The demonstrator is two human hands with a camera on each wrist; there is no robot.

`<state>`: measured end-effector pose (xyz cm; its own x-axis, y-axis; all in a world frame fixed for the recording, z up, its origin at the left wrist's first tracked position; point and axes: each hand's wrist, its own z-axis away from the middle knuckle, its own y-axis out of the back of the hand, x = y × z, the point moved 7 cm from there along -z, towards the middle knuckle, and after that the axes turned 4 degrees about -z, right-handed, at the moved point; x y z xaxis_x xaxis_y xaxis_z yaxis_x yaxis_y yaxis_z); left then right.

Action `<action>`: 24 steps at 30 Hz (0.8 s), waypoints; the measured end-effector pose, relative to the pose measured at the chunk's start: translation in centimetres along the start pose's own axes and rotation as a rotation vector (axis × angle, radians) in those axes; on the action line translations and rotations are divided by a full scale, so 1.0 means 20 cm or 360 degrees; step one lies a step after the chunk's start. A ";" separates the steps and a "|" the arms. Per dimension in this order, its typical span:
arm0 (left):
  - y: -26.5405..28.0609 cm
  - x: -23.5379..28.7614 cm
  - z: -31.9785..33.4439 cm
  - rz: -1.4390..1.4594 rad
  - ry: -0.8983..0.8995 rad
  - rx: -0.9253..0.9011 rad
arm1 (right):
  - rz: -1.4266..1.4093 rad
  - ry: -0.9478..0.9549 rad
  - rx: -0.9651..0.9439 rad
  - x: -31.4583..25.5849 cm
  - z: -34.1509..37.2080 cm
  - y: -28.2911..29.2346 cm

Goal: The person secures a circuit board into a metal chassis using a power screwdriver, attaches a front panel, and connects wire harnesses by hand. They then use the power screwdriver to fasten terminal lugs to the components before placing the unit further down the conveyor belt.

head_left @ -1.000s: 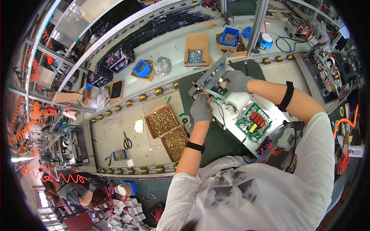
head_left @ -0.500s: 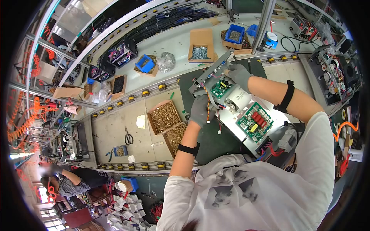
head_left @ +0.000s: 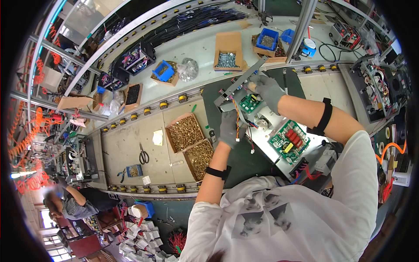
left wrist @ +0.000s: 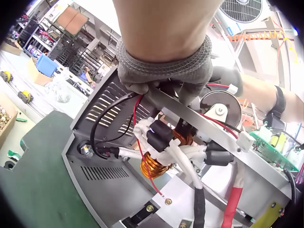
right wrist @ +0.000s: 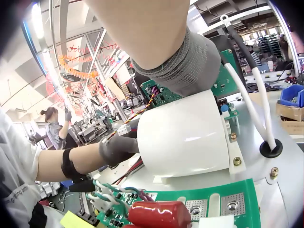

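Observation:
A partly assembled electrical unit with a grey metal chassis point(left wrist: 107, 187) lies on the green mat. My gloved left hand point(head_left: 231, 126) is at its near left edge, fingers over the upper edge of a metal bar point(left wrist: 183, 111) beside a copper coil point(left wrist: 154, 166). A twisted wire bundle point(head_left: 237, 114) with a white plug hangs over that hand. My gloved right hand point(head_left: 269, 92) reaches across a white cylinder point(right wrist: 185, 135) to the inside of the front panel point(head_left: 246, 76), close by a small green circuit board point(head_left: 249, 103). I cannot tell what its fingertips hold.
A larger circuit board point(head_left: 289, 142) with red parts sits on the unit. Left of the mat are boxes of brass fasteners point(head_left: 185, 133), scissors point(head_left: 143, 155) and pliers point(head_left: 122, 175). Roller rails point(head_left: 163, 105) border the bench. Another person point(head_left: 74, 203) is at lower left.
My right hand first drew back a little from the panel, then went back in, hiding more of the white cylinder. The left hand shifted slightly toward me and the wire bundle swung free over it.

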<state>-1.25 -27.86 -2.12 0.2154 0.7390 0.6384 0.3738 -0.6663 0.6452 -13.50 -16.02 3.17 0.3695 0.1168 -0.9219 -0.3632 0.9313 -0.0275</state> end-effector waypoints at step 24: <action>0.11 0.20 -0.34 0.0063 0.1169 0.0016 | 0.1474 0.1839 -0.0064 -0.17 0.10 -0.03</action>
<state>-5.74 -27.01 4.66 -0.4301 0.4548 0.7799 0.3874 -0.6873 0.6144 -12.76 -16.31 7.01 -0.8637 0.2991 -0.4057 -0.1138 0.6683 0.7351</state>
